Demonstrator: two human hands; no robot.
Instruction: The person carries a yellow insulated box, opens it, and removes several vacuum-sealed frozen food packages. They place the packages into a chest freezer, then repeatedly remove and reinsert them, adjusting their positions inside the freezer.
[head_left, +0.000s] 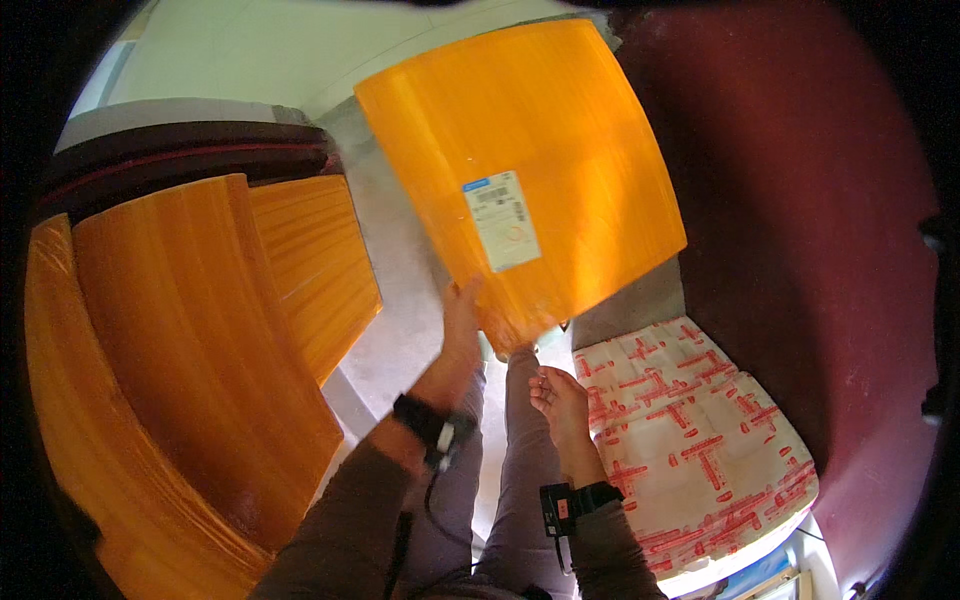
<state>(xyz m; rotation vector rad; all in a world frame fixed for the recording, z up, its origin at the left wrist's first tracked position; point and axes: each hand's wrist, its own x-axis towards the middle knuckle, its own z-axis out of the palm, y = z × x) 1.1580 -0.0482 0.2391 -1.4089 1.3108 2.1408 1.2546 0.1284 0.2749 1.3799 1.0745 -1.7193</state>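
Note:
A flat, orange-wrapped package (577, 142) with a white label (502, 221) is tilted in front of me, its lowest corner close to my legs. The label bears writing and printed codes. My left hand (459, 319) grips the package at its lower left edge, and some of the fingers are hidden. Just below the lower corner, my right hand (562, 401) is apart from the package. Its fingers are curled in, and I see nothing in them. Black strapped devices sit on my left wrist (431, 427) and right wrist (574, 506).
More orange-wrapped packages (180, 322) stand on the left against a dark ledge (187, 154). On the right lies a white package with red print (697, 457), beside a dark red wall (840, 300). Grey floor (390, 247) shows between them. A cable (442, 510) hangs from my left wrist device.

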